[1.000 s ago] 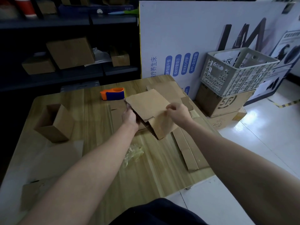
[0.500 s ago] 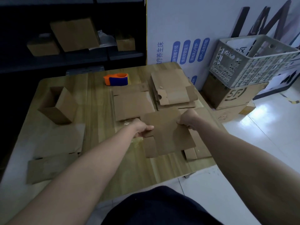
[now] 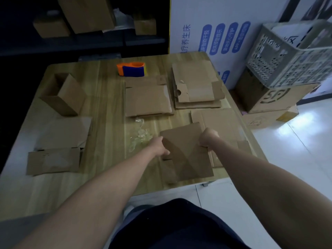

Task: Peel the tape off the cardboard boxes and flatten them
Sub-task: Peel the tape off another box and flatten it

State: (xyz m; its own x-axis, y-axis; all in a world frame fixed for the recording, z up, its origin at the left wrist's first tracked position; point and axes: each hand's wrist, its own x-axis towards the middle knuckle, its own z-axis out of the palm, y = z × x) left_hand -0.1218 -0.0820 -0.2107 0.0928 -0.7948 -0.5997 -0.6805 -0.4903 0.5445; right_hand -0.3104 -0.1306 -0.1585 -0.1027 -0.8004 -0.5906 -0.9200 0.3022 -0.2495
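An upright open cardboard box (image 3: 61, 94) is standing near the left edge of the surface (image 3: 107, 123). A crumpled wad of clear tape (image 3: 140, 137) is lying mid-surface, just left of the left hand (image 3: 161, 146). Near the surface's near right corner, that hand and the right hand (image 3: 208, 138) are gripping a flattened cardboard box (image 3: 186, 151) by its left and right edges, fingers curling round the card.

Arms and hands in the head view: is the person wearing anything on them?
No. The left hand and right hand are bare, without gloves. Both forearms are uncovered to the frame's edge: no sleeve, watch or band shows. Below them is a dark navy garment.
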